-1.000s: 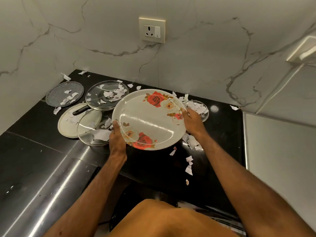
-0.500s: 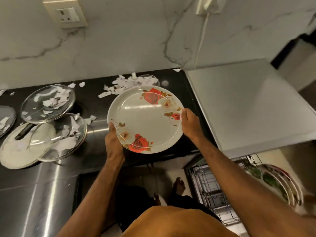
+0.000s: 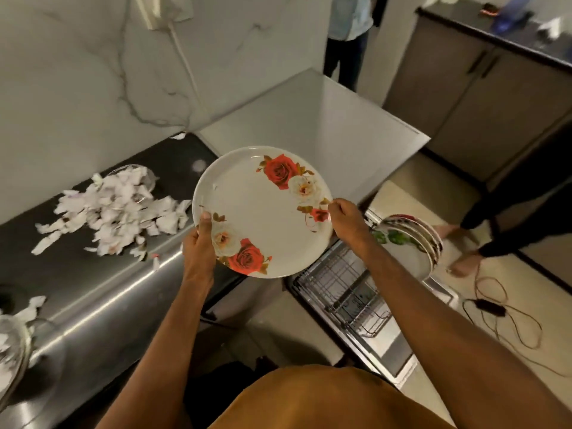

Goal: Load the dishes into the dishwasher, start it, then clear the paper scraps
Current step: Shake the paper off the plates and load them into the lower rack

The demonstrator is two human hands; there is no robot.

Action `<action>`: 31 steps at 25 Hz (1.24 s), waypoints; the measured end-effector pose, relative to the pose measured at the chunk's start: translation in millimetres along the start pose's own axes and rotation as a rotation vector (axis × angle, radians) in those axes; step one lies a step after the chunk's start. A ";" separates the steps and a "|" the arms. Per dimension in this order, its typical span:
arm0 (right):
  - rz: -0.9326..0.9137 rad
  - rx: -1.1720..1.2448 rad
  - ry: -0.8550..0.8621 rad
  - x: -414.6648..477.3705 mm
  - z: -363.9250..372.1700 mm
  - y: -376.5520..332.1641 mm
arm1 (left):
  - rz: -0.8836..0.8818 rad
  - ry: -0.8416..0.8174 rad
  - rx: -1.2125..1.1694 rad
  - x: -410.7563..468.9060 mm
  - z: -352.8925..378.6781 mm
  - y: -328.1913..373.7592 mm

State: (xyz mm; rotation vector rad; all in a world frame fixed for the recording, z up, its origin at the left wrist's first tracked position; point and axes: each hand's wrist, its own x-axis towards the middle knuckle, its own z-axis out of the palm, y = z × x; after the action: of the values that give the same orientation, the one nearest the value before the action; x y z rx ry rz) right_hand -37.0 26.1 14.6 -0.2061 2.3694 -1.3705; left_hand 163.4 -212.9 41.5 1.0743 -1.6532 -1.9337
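Aloft, plate [image 3: 263, 209] between both hands [image 3: 198, 249] [image 3: 346, 222]

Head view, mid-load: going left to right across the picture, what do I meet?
glass lid → paper scraps → left hand → rose plate → right hand → stacked plates in the dishwasher rack → black cable on the floor

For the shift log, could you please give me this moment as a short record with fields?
held item: rose plate, in both hands
left hand: grips the plate's left rim
right hand: grips its right rim
dishwasher rack: pulled out, loaded plates standing at its far end
paper scraps: heaped on the black counter
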 end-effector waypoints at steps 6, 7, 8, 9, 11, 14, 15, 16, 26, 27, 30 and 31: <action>0.154 0.205 0.096 -10.8 -104.0 80.6 | 0.080 -0.272 0.301 -6.2 106.6 10.1; 0.173 0.249 0.101 -12.1 -116.6 96.0 | 0.076 -0.319 0.344 -8.9 122.9 10.9; 0.192 0.280 0.110 -13.9 -129.2 112.6 | 0.072 -0.362 0.396 -10.3 140.3 11.0; 0.213 0.296 0.132 -16.3 -140.0 129.8 | 0.070 -0.399 0.456 -11.0 157.5 11.5; 0.255 0.296 0.177 -23.7 -157.5 163.6 | 0.082 -0.473 0.583 -9.1 190.2 10.2; 0.293 0.316 0.226 -37.8 -178.1 197.0 | 0.133 -0.557 0.831 -2.8 235.1 7.9; 0.296 0.325 0.239 -41.1 -185.4 203.5 | 0.167 -0.591 0.920 -1.5 250.7 7.9; 0.288 0.341 0.251 -43.2 -192.9 208.5 | 0.204 -0.629 0.999 1.0 267.7 6.9; 0.435 -0.098 0.320 -17.6 -239.4 263.7 | 0.402 -1.017 1.338 61.5 401.1 -53.0; 0.447 -0.154 0.303 -14.1 -239.0 269.3 | 0.402 -1.064 1.348 69.2 411.9 -64.2; 0.474 -0.260 0.285 -1.6 -231.0 291.4 | 0.439 -1.180 1.425 86.0 447.8 -95.2; 0.497 -0.254 0.307 4.2 -226.7 304.2 | 0.464 -1.200 1.471 91.1 461.6 -107.6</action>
State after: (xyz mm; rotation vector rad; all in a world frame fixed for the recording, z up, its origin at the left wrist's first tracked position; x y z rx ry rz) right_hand -112.0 361.2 -146.9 0.5288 2.5925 -0.9159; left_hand -219.3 54.6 -80.9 -0.5255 -3.6427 -0.6869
